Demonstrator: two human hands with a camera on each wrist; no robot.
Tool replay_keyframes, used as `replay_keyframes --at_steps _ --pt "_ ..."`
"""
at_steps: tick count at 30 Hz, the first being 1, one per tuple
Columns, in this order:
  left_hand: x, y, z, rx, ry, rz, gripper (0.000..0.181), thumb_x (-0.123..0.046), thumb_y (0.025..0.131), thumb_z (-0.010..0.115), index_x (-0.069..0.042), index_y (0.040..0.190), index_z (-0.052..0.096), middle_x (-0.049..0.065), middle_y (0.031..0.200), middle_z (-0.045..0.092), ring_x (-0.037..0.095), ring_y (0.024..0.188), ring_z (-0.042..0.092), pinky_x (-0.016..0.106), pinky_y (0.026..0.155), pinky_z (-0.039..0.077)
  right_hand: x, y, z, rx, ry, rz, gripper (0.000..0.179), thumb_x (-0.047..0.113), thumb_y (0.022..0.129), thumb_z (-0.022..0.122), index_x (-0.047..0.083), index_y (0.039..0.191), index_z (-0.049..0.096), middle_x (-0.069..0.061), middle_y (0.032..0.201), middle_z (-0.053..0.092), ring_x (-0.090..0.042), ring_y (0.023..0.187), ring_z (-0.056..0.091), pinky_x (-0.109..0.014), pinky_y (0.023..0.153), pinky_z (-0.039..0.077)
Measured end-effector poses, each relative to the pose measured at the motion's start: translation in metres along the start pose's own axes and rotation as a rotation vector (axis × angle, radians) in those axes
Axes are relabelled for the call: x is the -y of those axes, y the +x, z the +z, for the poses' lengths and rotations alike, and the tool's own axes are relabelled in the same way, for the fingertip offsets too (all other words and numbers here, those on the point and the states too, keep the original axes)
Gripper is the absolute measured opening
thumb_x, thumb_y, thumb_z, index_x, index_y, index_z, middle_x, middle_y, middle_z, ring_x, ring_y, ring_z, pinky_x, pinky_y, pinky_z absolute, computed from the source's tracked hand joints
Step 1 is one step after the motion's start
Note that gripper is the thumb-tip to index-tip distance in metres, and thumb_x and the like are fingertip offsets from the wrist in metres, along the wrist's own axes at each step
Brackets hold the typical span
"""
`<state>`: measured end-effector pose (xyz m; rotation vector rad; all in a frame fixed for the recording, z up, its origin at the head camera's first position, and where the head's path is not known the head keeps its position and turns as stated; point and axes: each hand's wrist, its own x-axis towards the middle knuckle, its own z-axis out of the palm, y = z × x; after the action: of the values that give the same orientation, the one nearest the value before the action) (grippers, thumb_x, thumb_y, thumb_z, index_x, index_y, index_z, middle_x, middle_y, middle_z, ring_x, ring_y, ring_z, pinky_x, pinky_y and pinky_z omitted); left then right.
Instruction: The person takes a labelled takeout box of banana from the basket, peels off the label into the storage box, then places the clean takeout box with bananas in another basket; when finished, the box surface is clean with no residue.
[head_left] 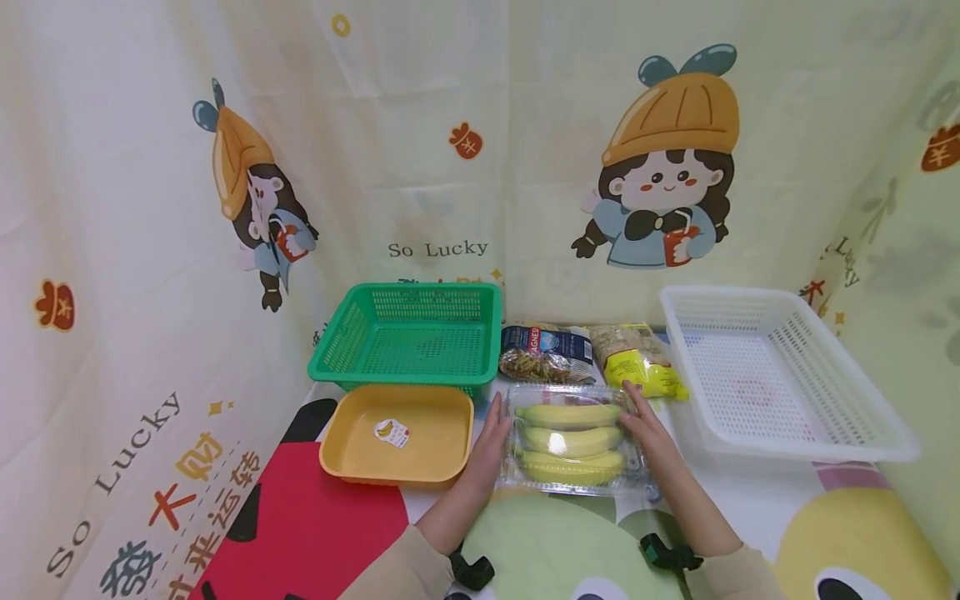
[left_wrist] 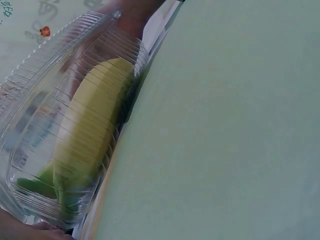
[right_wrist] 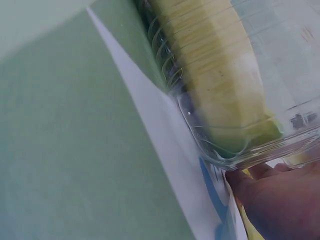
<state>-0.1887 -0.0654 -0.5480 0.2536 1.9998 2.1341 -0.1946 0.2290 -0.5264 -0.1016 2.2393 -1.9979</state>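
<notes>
A clear plastic clamshell box (head_left: 507, 477) with three bananas (head_left: 573, 442) inside lies between my two hands, lid closed over the fruit. My left hand (head_left: 487, 446) holds its left side, fingers along the wall. At the opposite side my right hand (head_left: 654, 437) grips the right edge, fingertips near the far corner. In the left wrist view, a banana (left_wrist: 92, 120) shows through the ribbed wall, with fingers at the lower left. The right wrist view has my fingers (right_wrist: 250, 182) against the box's end, partly hidden beneath it.
A yellow tray (head_left: 435, 472) with a banana sticker stands left of the box, before a green basket (head_left: 405, 379). Behind the box lie a dark-labelled pasta bag (head_left: 543, 354) and a yellow bag (head_left: 637, 367). At right stands a white basket (head_left: 738, 400). Printed curtains (head_left: 510, 192) enclose the table.
</notes>
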Motion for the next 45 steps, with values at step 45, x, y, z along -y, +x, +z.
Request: replay_keyframes --at_steps 45 --pt "-0.078 -0.007 0.0 -0.019 0.083 -0.03 0.075 -0.06 0.099 0.041 -0.04 0.158 -0.001 -0.011 0.166 0.004 0.025 0.155 0.003 0.062 0.121 0.005 0.07 -0.008 0.004 -0.027 0.053 -0.099 0.063 0.02 0.103 0.043 0.019 0.16 0.016 -0.006 0.168 -0.003 -0.039 0.152 -0.002 -0.07 0.117 0.009"
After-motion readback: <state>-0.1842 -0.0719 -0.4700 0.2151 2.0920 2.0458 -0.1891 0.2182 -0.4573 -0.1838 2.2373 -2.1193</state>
